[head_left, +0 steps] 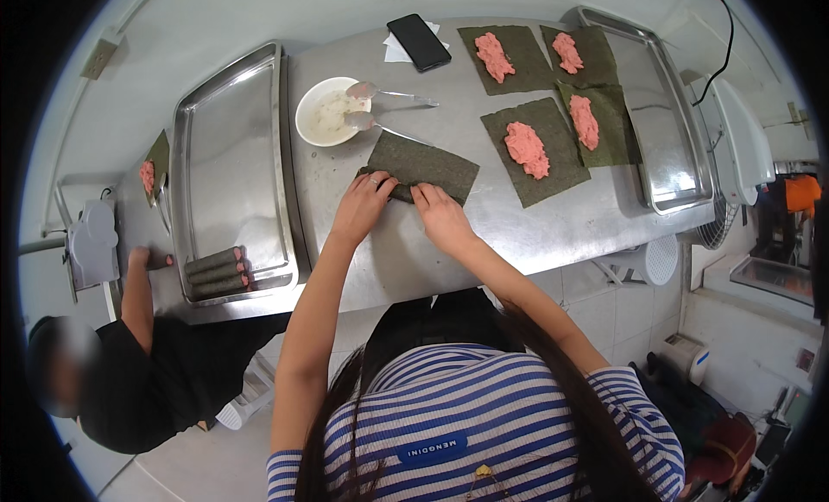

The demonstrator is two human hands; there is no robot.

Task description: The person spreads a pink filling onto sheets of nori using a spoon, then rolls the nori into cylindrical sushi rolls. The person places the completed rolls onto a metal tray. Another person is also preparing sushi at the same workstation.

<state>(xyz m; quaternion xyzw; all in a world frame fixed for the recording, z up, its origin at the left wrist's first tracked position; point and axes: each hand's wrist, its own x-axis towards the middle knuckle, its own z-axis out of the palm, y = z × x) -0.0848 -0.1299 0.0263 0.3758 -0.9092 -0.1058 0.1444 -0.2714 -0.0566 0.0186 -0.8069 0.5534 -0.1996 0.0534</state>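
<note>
Seaweed sheet (430,163): a dark square on the bench (561,236), straight in front of the person, its near edge turned up under the fingers and its far part flat.
Hands: the left hand (363,200) and the right hand (439,210) are side by side with a small gap between them, both closed on the near edge of the sheet; where the thumbs sit I cannot tell.
Rolling: this looks like the early part of wrapping the sheet; any filling under the fold is hidden.
Next move: it seems to call for even pressure from both sides, turning the edge away from the body so the roll keeps straight.
Bowl and spoons: a white bowl (299,122) stands just beyond the sheet's left far corner. A far spoon (399,96) and a near spoon (399,134) lean out of it to the right; the near one's handle reaches the sheet's far edge, and a roll pushed that way could catch it.
Loaded sheets: four more, topped with pink paste (527,150), lie to the right; the nearest leaves little room beside the sheet.
Trays: the right tray (672,152) stands beyond those; the left tray (231,156) holds finished rolls (216,276) at its near end.
Phone: a black phone (419,42) lies on white paper (395,51) at the far side, out of the way.
Co-worker: a hand (138,257) at far left touches another roll (159,261).
</note>
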